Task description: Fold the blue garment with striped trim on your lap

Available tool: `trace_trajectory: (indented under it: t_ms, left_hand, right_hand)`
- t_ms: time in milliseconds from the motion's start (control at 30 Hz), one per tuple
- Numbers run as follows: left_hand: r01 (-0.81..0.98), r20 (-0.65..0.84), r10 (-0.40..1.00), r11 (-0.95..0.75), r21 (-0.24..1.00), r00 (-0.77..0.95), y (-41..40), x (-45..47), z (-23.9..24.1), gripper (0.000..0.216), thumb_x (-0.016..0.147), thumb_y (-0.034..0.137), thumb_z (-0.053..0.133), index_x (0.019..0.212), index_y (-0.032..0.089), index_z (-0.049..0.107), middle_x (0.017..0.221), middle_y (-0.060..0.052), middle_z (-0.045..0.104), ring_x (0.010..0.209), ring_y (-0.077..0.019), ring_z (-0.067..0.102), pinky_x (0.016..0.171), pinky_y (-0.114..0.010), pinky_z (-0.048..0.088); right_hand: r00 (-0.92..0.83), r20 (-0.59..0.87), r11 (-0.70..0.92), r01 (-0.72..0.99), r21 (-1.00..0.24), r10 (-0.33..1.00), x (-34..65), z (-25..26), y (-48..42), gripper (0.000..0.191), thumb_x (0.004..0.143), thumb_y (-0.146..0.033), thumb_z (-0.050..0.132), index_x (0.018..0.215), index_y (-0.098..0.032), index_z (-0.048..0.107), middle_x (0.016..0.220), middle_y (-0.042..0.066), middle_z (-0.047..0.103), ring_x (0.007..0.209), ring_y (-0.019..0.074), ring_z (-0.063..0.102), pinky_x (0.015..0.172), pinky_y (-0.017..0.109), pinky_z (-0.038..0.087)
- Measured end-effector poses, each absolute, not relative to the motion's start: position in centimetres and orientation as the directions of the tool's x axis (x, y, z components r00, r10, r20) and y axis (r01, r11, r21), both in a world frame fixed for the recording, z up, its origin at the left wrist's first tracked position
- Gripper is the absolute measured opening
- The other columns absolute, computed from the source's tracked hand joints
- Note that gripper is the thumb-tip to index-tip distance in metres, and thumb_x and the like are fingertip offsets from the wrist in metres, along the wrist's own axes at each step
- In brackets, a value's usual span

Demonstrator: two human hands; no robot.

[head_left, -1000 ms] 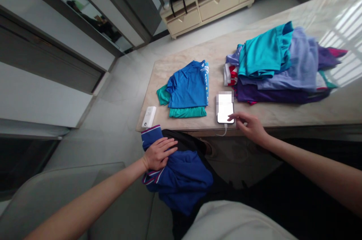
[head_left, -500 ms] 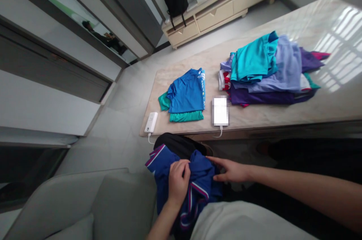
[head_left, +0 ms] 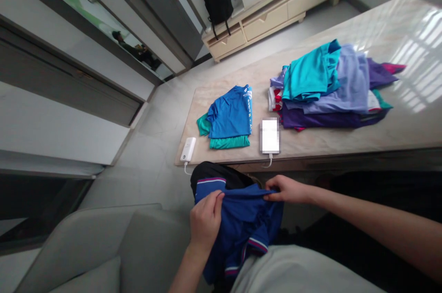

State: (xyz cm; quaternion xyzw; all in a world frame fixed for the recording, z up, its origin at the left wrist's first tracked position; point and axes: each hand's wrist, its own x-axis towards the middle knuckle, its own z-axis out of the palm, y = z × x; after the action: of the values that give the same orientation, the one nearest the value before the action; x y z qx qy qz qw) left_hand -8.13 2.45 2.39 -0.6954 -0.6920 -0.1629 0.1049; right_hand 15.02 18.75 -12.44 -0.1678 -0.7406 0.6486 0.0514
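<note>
Both my hands now pinch the blue shirt [head_left: 241, 219] over my lap, left hand [head_left: 205, 221] & right hand [head_left: 288, 190] at its top edge; right's left the phone [head_left: 270, 135]; shirt's lifted, stretched taut betw. them.

The room was bright with daylight. Sunshine fell on the far right of the marble table [head_left: 397, 30] and made shiny white stripes there. The glare washed out the stone in that corner. Under the near edge of the table it was very dark, almost black. The phone [head_left: 270, 135] screen was a blurry white patch. The picture bent at the edges, so the wall on the left leaned and curved. The middle looked sharp, and the clothes kept strong colors.
</note>
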Motion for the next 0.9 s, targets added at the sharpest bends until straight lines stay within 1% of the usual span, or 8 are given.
trace_trajectory:
  t_ms: [67, 133, 233, 333, 433, 533, 733, 900]
  left_hand:
    - [0.997, 0.375, 0.927, -0.019, 0.072, -0.009, 2.6, -7.9, 3.1, 0.027, 0.107, 0.033, 0.05, 0.097, 0.017, 0.07, 0.083, -0.006, 0.078, 0.07, -0.0193, 0.076, 0.065, -0.028, 0.056]
    - [0.997, 0.359, 0.933, -0.013, 0.082, -0.017, 2.6, -7.5, 3.8, 0.026, 0.107, 0.033, 0.05, 0.097, 0.018, 0.07, 0.081, -0.004, 0.078, 0.066, -0.0179, 0.075, 0.063, -0.027, 0.055]
    - [0.994, 0.365, 0.931, -0.041, 0.105, 0.0, 2.4, -6.7, 4.9, 0.024, 0.106, 0.032, 0.052, 0.097, 0.019, 0.07, 0.075, -0.002, 0.077, 0.058, -0.0158, 0.072, 0.058, -0.025, 0.053]
    - [0.99, 0.42, 0.907, -0.078, 0.114, 0.023, 2.0, -6.0, 6.1, 0.021, 0.104, 0.031, 0.055, 0.096, 0.02, 0.071, 0.075, -0.002, 0.077, 0.059, -0.016, 0.072, 0.059, -0.024, 0.055]
    - [0.99, 0.474, 0.88, -0.093, 0.104, 0.032, 1.6, -5.5, 7.5, 0.019, 0.103, 0.029, 0.056, 0.095, 0.02, 0.071, 0.077, -0.003, 0.078, 0.062, -0.0163, 0.074, 0.063, -0.024, 0.058]
    - [0.99, 0.494, 0.866, -0.127, 0.067, 0.078, 1.2, -5.2, 8.9, 0.02, 0.104, 0.029, 0.055, 0.094, 0.021, 0.071, 0.077, -0.003, 0.078, 0.063, -0.016, 0.074, 0.066, -0.024, 0.059]
    - [0.988, 0.523, 0.844, -0.15, 0.023, 0.116, 0.2, -4.7, 10.7, 0.021, 0.104, 0.03, 0.055, 0.096, 0.024, 0.072, 0.077, -0.002, 0.078, 0.067, -0.0172, 0.074, 0.072, -0.027, 0.061]
    - [0.976, 0.567, 0.817, -0.192, 0.1, 0.102, -0.5, -4.8, 10.9, 0.02, 0.103, 0.033, 0.056, 0.096, 0.026, 0.073, 0.077, -0.001, 0.077, 0.07, -0.0179, 0.074, 0.074, -0.028, 0.062]
  right_hand:
    - [-0.945, -0.136, 0.145, 0.185, -0.972, 0.296, 15.2, -12.0, 18.6, 0.036, 0.083, -0.051, 0.071, 0.092, -0.016, 0.072, 0.077, 0.0, 0.067, 0.068, 0.0136, 0.056, 0.061, 0.023, 0.039]
    - [-0.948, -0.135, 0.199, 0.197, -0.96, 0.288, 15.3, -11.7, 18.4, 0.038, 0.078, -0.046, 0.076, 0.104, -0.018, 0.074, 0.083, 0.001, 0.072, 0.071, 0.0162, 0.061, 0.064, 0.024, 0.042]
    - [-0.941, -0.137, 0.28, 0.227, -0.933, 0.309, 15.4, -11.6, 18.1, 0.041, 0.078, -0.031, 0.073, 0.118, -0.025, 0.075, 0.102, 0.003, 0.077, 0.087, 0.0227, 0.07, 0.077, 0.028, 0.046]
    - [-0.918, -0.165, 0.339, 0.294, -0.894, 0.36, 15.3, -11.8, 18.1, 0.038, 0.078, -0.021, 0.064, 0.113, -0.028, 0.079, 0.106, 0.005, 0.079, 0.097, 0.0271, 0.073, 0.084, 0.031, 0.047]
    - [-0.885, -0.209, 0.374, 0.377, -0.847, 0.417, 15.2, -11.9, 18.3, 0.033, 0.077, -0.023, 0.064, 0.105, -0.028, 0.081, 0.101, 0.006, 0.079, 0.095, 0.0296, 0.073, 0.08, 0.032, 0.047]
    - [-0.863, -0.223, 0.392, 0.417, -0.82, 0.453, 15.2, -11.7, 18.4, 0.029, 0.076, -0.027, 0.066, 0.1, -0.027, 0.081, 0.101, 0.008, 0.078, 0.093, 0.0292, 0.072, 0.077, 0.032, 0.047]
    - [-0.852, -0.224, 0.34, 0.411, -0.846, 0.473, 15.2, -11.6, 18.3, 0.027, 0.076, -0.029, 0.066, 0.099, -0.023, 0.08, 0.1, 0.01, 0.076, 0.089, 0.0285, 0.07, 0.077, 0.034, 0.046]
    - [-0.854, -0.239, 0.177, 0.352, -0.919, 0.462, 15.1, -12.5, 18.1, 0.026, 0.075, -0.025, 0.066, 0.098, -0.021, 0.077, 0.093, 0.008, 0.076, 0.088, 0.0274, 0.069, 0.079, 0.034, 0.045]
